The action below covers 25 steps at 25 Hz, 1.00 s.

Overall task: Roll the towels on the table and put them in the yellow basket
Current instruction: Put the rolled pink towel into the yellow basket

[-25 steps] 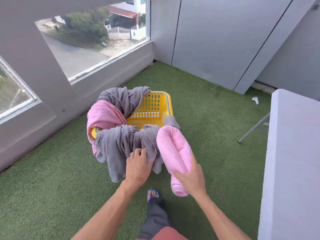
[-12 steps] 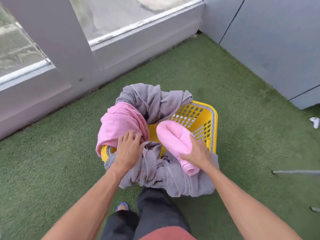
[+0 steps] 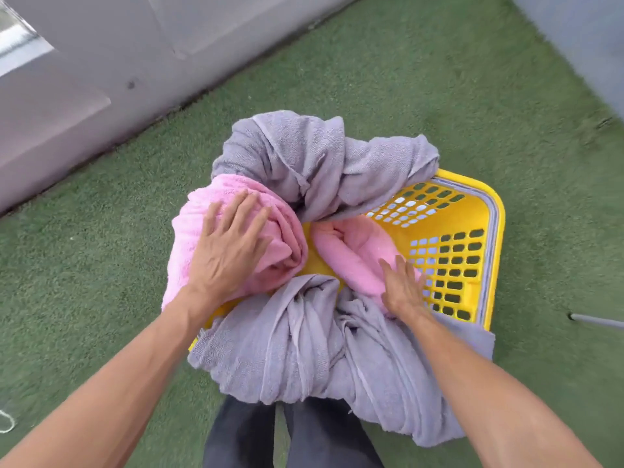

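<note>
The yellow basket (image 3: pixel 472 214) stands on green turf below me. A rolled pink towel (image 3: pixel 351 255) lies inside it, and my right hand (image 3: pixel 403 287) rests flat on its near end, fingers spread. A second pink towel (image 3: pixel 202 214) hangs over the basket's left rim, with my left hand (image 3: pixel 229 251) pressed flat on top of it. One grey towel (image 3: pixel 314 157) drapes over the far rim. Another grey towel (image 3: pixel 304 349) hangs over the near rim and hides that side.
A grey wall (image 3: pixel 84 79) runs along the turf at the upper left. My dark trouser legs (image 3: pixel 270 434) stand just behind the basket. A thin metal leg (image 3: pixel 597 320) pokes in from the right edge.
My right hand has lowered the rolled pink towel down into the basket and flattened on it. My left hand slid from the grey towel onto the pink towel at the left rim. The view moved closer.
</note>
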Each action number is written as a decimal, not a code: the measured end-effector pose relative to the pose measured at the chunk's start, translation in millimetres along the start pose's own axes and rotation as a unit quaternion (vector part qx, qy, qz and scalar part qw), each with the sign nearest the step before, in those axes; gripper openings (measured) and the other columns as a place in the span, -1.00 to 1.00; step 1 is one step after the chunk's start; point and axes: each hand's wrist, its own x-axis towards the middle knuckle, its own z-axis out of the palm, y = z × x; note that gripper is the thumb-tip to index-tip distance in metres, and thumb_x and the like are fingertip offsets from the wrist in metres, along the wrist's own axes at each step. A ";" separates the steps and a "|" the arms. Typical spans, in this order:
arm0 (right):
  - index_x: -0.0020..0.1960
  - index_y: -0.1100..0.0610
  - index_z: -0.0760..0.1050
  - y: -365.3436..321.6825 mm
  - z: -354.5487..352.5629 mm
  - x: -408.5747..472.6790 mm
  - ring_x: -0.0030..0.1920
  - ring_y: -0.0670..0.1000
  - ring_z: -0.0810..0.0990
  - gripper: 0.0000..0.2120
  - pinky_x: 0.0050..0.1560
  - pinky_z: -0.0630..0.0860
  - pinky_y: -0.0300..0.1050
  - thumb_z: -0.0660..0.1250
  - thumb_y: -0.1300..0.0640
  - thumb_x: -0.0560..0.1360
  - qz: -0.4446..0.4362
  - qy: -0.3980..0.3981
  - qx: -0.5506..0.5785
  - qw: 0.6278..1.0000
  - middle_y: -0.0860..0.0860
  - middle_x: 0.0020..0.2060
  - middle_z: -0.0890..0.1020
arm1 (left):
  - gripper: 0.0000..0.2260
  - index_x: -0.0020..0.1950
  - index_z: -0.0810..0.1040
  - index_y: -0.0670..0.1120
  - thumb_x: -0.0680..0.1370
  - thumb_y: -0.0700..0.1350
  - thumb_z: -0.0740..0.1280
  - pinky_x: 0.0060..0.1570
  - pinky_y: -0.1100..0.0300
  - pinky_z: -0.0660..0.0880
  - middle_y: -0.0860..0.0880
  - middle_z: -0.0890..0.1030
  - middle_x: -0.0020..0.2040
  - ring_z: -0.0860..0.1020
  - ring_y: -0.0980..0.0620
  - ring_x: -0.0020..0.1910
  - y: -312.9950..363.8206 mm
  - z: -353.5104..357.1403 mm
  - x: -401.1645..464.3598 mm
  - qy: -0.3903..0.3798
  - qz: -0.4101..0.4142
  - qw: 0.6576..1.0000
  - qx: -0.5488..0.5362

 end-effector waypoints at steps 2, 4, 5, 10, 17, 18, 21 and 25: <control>0.47 0.06 0.22 -17.0 6.6 3.1 0.41 0.19 0.27 -0.38 0.37 0.26 0.18 0.37 0.11 0.47 -0.023 -0.002 0.116 0.993 0.20 0.40 0.29 | -0.61 0.44 0.35 -0.03 0.62 0.03 0.16 0.39 -0.09 0.16 -0.12 0.31 0.48 0.25 -0.09 0.47 1.8 -2.3 0.4 0.013 -0.013 1.000 -0.012; 0.38 0.13 0.39 -51.9 -8.3 -3.1 0.24 0.15 0.48 -0.49 0.27 0.41 0.07 0.40 0.12 0.46 -0.093 0.043 0.271 0.957 0.18 0.23 0.51 | -0.63 0.40 0.39 -0.01 0.60 -0.01 0.21 0.29 -0.07 0.24 -0.10 0.32 0.48 0.30 -0.10 0.39 1.7 -8.7 6.3 0.028 -0.013 0.999 -0.021; 0.32 0.13 0.46 -72.5 -21.4 -6.8 0.15 0.10 0.54 -0.55 0.21 0.46 0.05 0.41 0.13 0.45 -0.127 0.062 0.325 0.935 0.14 0.15 0.57 | -0.65 0.37 0.42 -0.02 0.58 -0.03 0.23 0.21 -0.04 0.27 -0.10 0.34 0.46 0.32 -0.11 0.33 -0.6 -11.3 13.2 0.034 -0.004 0.999 -0.018; 0.28 0.13 0.53 -158.3 -69.9 -10.2 0.14 -0.09 0.54 -0.57 0.22 0.40 -0.24 0.44 0.10 0.43 -0.217 0.094 0.414 0.879 0.02 0.14 0.62 | -0.86 -0.02 0.56 -0.07 0.52 -0.09 0.23 -0.11 0.02 0.32 -0.06 0.59 -0.01 0.44 -0.14 0.00 -15.6 -20.1 50.4 0.026 0.047 0.998 0.019; -0.10 0.06 0.61 -180.8 -68.7 -15.6 -0.16 -0.12 0.63 -0.92 -0.09 0.52 -0.18 0.36 0.08 0.47 -0.152 0.111 0.504 0.843 -0.08 -0.22 0.69 | -0.77 -0.18 0.58 -0.03 0.51 0.02 0.18 -0.06 0.06 0.33 0.00 0.52 -0.22 0.47 -0.07 -0.08 -15.3 -36.7 39.3 0.033 0.065 0.997 -0.034; -0.10 0.07 0.61 -176.9 -73.9 -23.6 -0.16 -0.13 0.63 -0.92 -0.09 0.52 -0.18 0.36 0.09 0.48 -0.161 0.114 0.512 0.836 -0.08 -0.22 0.69 | -0.76 -0.14 0.58 -0.02 0.54 0.05 0.17 -0.05 0.06 0.32 -0.01 0.52 -0.21 0.48 -0.07 -0.10 -15.1 -42.4 31.2 0.039 0.038 0.996 -0.071; -0.08 0.06 0.60 -169.0 -100.5 -59.5 -0.13 -0.10 0.63 -0.88 -0.07 0.52 -0.12 0.32 0.05 0.52 -0.217 0.140 0.491 0.832 -0.10 -0.20 0.69 | -0.75 -0.09 0.60 -0.08 0.59 0.02 0.20 -0.14 0.00 0.42 -0.05 0.53 -0.21 0.52 -0.11 -0.23 -15.6 -70.6 1.3 0.088 -0.055 0.974 -0.202; -0.06 0.04 0.58 -190.3 -150.1 -117.7 -0.18 -0.14 0.61 -0.85 -0.12 0.53 -0.13 0.29 0.00 0.55 -0.278 0.172 0.474 0.818 -0.09 -0.24 0.66 | -0.86 0.02 0.62 -0.11 0.58 -0.12 0.29 -0.07 0.09 0.50 -0.03 0.58 -0.11 0.55 0.00 -0.20 -25.4 -126.4 -33.8 0.152 -0.155 0.930 -0.297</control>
